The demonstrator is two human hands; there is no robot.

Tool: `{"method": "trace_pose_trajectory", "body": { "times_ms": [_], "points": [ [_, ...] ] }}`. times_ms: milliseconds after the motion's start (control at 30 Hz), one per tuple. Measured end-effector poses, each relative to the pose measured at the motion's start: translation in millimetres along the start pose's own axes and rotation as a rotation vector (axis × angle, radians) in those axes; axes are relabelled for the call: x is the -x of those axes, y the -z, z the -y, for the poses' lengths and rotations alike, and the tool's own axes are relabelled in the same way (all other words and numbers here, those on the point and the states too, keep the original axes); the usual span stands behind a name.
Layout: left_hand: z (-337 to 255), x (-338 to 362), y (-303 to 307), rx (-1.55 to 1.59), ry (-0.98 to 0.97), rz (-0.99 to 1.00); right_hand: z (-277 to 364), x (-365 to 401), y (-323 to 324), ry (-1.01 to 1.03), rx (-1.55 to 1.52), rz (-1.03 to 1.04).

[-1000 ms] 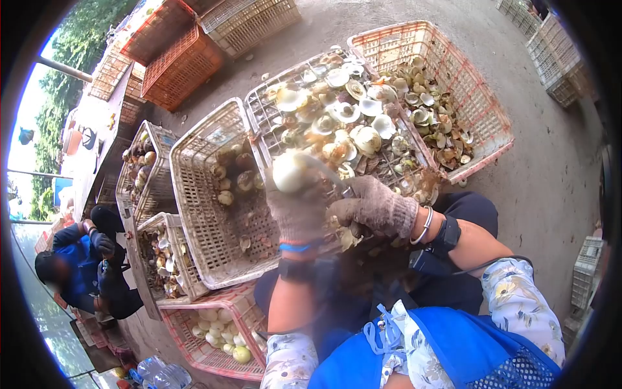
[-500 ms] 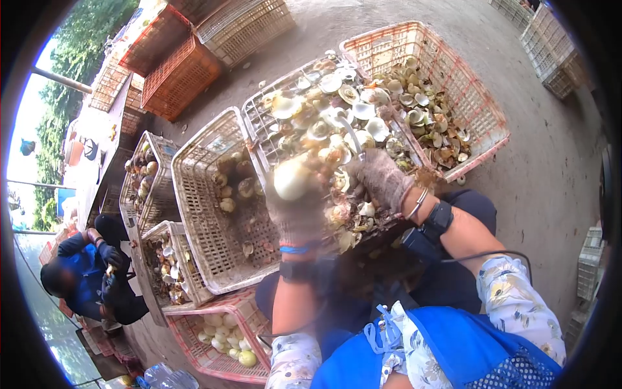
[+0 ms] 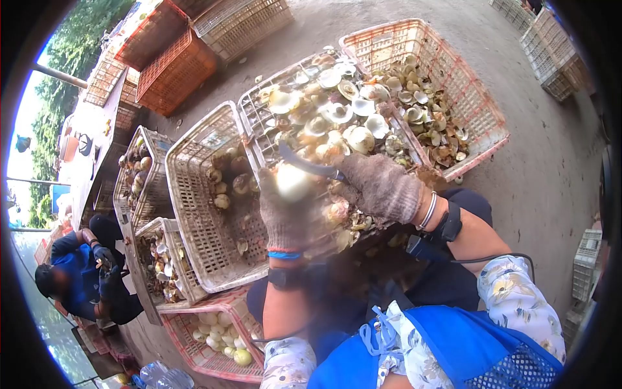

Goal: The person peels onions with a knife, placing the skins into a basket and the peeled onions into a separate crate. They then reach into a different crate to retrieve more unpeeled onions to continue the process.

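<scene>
My left hand (image 3: pixel 280 223), in a dirty knit glove, is closed around a pale peeled onion (image 3: pixel 293 183). My right hand (image 3: pixel 385 189), gloved too, grips a small knife with a curved blade (image 3: pixel 304 163). The blade lies just above the onion; whether it touches cannot be made out. Both hands are over a crate heaped with cut onion ends and skins (image 3: pixel 340 111). Left of it, a tilted whitish crate (image 3: pixel 192 211) holds several unpeeled onions (image 3: pixel 241 184). A pinkish crate (image 3: pixel 178 350) at lower left contains peeled onions (image 3: pixel 220 334).
A red-stained crate (image 3: pixel 470 91) of skins stands at the far right of the heap. More crates of onions and scraps line the left. Stacked orange crates (image 3: pixel 175 74) are at the back. A co-worker (image 3: pixel 81 275) in blue sits at left, hands together.
My right hand has turned, swinging the knife blade from pointing up and away to lying leftward above the onion. My left hand still holds the onion, and the view has shifted slightly.
</scene>
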State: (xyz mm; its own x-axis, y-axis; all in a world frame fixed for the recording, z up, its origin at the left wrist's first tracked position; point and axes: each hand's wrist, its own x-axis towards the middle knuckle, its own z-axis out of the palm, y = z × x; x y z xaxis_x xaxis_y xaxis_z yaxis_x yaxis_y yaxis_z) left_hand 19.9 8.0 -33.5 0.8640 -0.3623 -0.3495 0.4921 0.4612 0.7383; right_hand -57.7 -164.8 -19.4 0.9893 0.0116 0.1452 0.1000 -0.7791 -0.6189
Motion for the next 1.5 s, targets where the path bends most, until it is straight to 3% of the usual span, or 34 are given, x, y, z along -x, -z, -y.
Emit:
{"method": "trace_pose_trajectory", "body": {
  "times_ms": [33, 133, 267, 333, 367, 433, 467, 567, 633, 700, 733, 767, 833, 1000, 1067, 1100, 1167, 1200, 1267, 1300, 1367, 1400, 1433, 1500],
  "points": [
    [-1.8, 2.9, -4.1, -0.004, 0.002, -0.002, -3.0, -1.0, -5.1, -0.002, -0.004, 0.000],
    [-1.4, 6.0, -20.3, -0.077, -0.079, -0.126, -12.6, -3.5, -15.9, 0.276, 0.414, -0.164],
    [2.3, -3.2, -1.9, -0.139, -0.101, -0.056, -3.7, -0.1, -16.7, 0.207, 0.520, -0.160],
    [25.0, -20.7, 34.7, -1.038, -0.560, -0.043, -6.3, 2.0, -28.9, 0.188, 0.641, -0.127],
    [29.4, -23.2, 38.6, -1.039, -0.561, -0.042, -9.6, 0.4, -36.4, 0.188, 0.640, -0.128],
    [40.7, -27.0, 47.9, -0.743, -0.305, -0.065, -20.1, -2.2, -56.7, 0.156, 0.629, -0.100],
    [64.7, -39.4, 73.6, -1.037, -0.616, -0.017, -26.6, -3.4, -66.9, 0.165, 0.580, -0.096],
    [87.9, -44.7, 83.4, -0.932, -0.623, -0.088, -36.6, -6.9, -78.7, 0.165, 0.465, -0.023],
    [94.2, -46.2, 90.2, -0.910, -0.594, -0.131, -33.4, -5.9, -83.3, 0.157, 0.445, -0.084],
    [96.4, -47.5, 98.4, -0.989, -0.628, -0.039, -25.8, -4.6, -80.1, 0.070, 0.559, -0.028],
    [88.8, -33.8, 74.1, -1.100, -0.798, 0.028, -24.1, -4.4, -78.8, 0.065, 0.556, -0.013],
    [89.9, -37.3, 72.4, -1.103, -0.810, 0.041, -25.4, -6.6, -77.3, 0.060, 0.558, -0.029],
    [90.2, -31.4, 74.9, -0.718, -0.396, -0.053, -23.3, -3.8, -80.4, 0.067, 0.415, -0.063],
    [69.0, -16.3, 54.7, -0.877, -0.302, -0.077, -19.0, 0.6, -70.5, 0.042, 0.432, 0.008],
    [60.5, -13.9, 38.0, -0.768, -0.442, 0.011, -32.9, -1.4, -94.6, -0.172, 0.433, 0.261],
    [52.3, -13.6, 32.7, -0.789, -0.496, -0.014, -30.4, 3.7, -103.7, -0.191, 0.416, 0.257],
    [22.9, 1.1, 8.8, 0.173, 0.164, 0.071, -24.6, 5.8, -90.9, -0.216, 0.201, 0.140],
    [32.3, -12.5, 13.7, 0.197, 0.146, 0.090, -34.1, 1.4, -78.8, -0.201, 0.232, 0.134],
    [53.5, -20.1, 43.7, -0.911, -0.619, -0.033, -37.9, 6.3, -74.0, -0.014, 0.064, -0.026],
    [57.5, -22.9, 51.4, -0.908, -0.615, -0.039, -37.2, -0.7, -74.6, -0.254, -0.462, -0.098],
    [55.1, -23.8, 44.3, -1.097, -0.728, 0.064, -15.0, -0.3, -42.7, -0.191, -0.900, 0.002],
    [51.5, -20.1, 42.4, -1.095, -0.722, 0.066, -38.2, -15.0, -73.1, 0.240, -0.143, -0.137],
    [38.8, -10.6, 28.0, -0.837, -0.539, 0.078, -26.6, -13.2, -63.2, 0.236, -0.141, -0.134],
    [21.3, 2.9, 6.9, -0.315, -0.177, 0.096, 3.9, -4.8, -31.5, -0.615, -1.329, 0.086]
  ]
}}
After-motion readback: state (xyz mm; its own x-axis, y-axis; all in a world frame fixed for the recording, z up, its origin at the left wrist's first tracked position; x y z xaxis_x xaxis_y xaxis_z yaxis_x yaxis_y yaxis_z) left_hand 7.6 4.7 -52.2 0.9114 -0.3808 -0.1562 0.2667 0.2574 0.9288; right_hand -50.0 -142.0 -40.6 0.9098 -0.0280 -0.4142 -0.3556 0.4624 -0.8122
